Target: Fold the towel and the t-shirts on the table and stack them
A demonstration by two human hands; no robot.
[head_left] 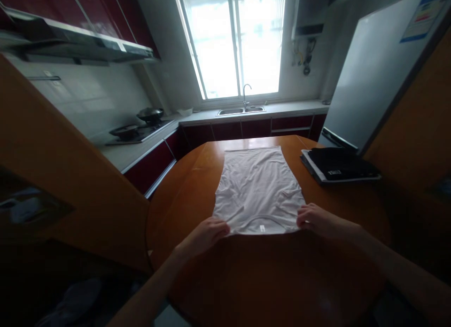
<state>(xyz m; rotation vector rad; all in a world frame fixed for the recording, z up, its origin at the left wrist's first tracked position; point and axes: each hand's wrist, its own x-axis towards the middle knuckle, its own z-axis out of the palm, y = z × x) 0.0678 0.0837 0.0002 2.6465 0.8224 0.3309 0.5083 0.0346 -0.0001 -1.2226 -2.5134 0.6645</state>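
Observation:
A white T-shirt [257, 181] lies spread out on the round wooden table [186, 176], its neckline and small label toward me and its hem toward the window. Some wrinkles run across its body. My left hand [212, 230] pinches the near left corner, around the shoulder. At the near right corner, my right hand [313, 219] grips the fabric between thumb and fingers. The near edge is drawn fairly straight between both hands. Whether the sleeves are tucked under, I cannot tell.
A stack of folded dark and white clothes [338, 165] sits at the table's right side. Beyond the table are a counter with a sink [241, 111], a stove with pans [150, 114] at left, and a fridge [373, 68] at right.

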